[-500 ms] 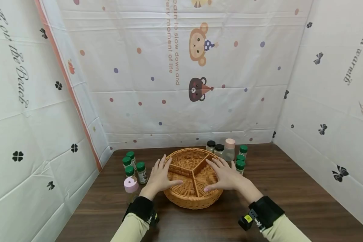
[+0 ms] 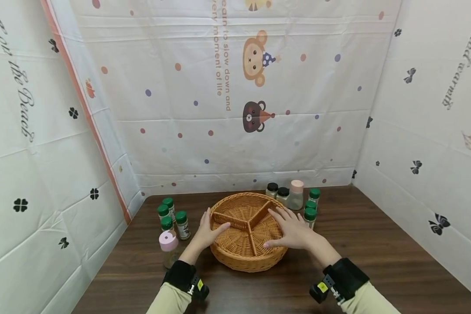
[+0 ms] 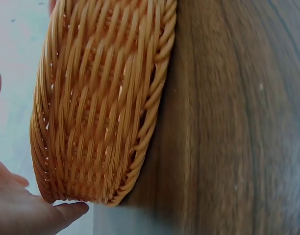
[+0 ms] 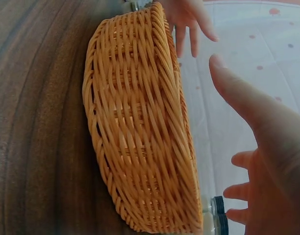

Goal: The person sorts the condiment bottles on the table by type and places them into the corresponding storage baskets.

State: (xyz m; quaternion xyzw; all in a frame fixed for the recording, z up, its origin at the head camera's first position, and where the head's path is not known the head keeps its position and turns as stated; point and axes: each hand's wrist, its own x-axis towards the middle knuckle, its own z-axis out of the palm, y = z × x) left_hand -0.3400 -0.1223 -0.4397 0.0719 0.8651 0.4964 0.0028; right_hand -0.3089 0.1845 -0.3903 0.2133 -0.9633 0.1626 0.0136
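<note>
A round wicker basket with three wicker dividers stands on the dark wooden table. My left hand is at its left rim, fingers low along the outer side and the thumb stretched out above the inside. In the left wrist view, fingertips lie right at the woven wall, while the thumb stays apart from the rim. Over the basket's right side hovers my right hand, its fingers spread and the thumb extended inward. The right wrist view shows that thumb standing off from the rim. Both hands hold nothing.
Several green-capped spice jars and a pink-capped bottle stand left of the basket. Behind it to the right are black-capped jars, a peach-capped bottle and more green-capped jars. Printed white cloths enclose the table.
My left hand has come down from above the basket to its left rim, its fingers now beside the outer wall. The right hand and the basket have hardly moved.
</note>
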